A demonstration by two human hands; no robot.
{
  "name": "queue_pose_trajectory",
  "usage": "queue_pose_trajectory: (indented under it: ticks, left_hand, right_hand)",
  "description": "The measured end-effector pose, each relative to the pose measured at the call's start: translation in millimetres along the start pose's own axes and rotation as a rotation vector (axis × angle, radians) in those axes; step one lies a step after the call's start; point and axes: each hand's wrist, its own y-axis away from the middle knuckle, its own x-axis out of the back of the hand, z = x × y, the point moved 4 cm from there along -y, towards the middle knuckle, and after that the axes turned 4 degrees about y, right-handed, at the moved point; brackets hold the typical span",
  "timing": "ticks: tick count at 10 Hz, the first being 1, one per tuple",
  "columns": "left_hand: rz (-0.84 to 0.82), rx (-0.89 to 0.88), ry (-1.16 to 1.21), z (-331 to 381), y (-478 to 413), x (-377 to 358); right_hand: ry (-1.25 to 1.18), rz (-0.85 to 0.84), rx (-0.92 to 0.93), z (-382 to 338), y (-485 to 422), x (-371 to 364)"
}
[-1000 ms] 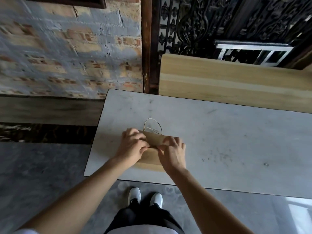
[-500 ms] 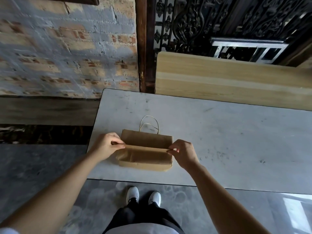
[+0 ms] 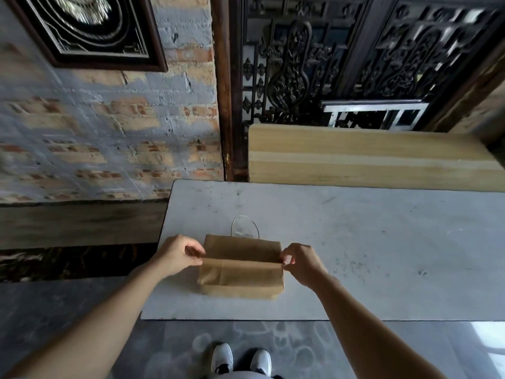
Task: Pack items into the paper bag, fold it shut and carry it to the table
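Two hands pinch the folded top edge of the brown paper bag (image 3: pixel 240 272). Left hand (image 3: pixel 177 254) grips at 9 o'clock, right hand (image 3: pixel 302 262) at 3 o'clock, fingers curled.

table (image 3: pixel 382 255) bare R of paper bag (image 3: pixel 241 272), wood board (image 3: pixel 369 157) behind
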Motion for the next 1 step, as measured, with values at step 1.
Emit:
queue_pose_trajectory:
  ticks: [1]
  left_hand:
    - [-0.102,0.019,-0.084,17.5,-1.3,15.0]
  right_hand:
    - [0.093,-0.145,0.013,-8.3,-4.1,22.3]
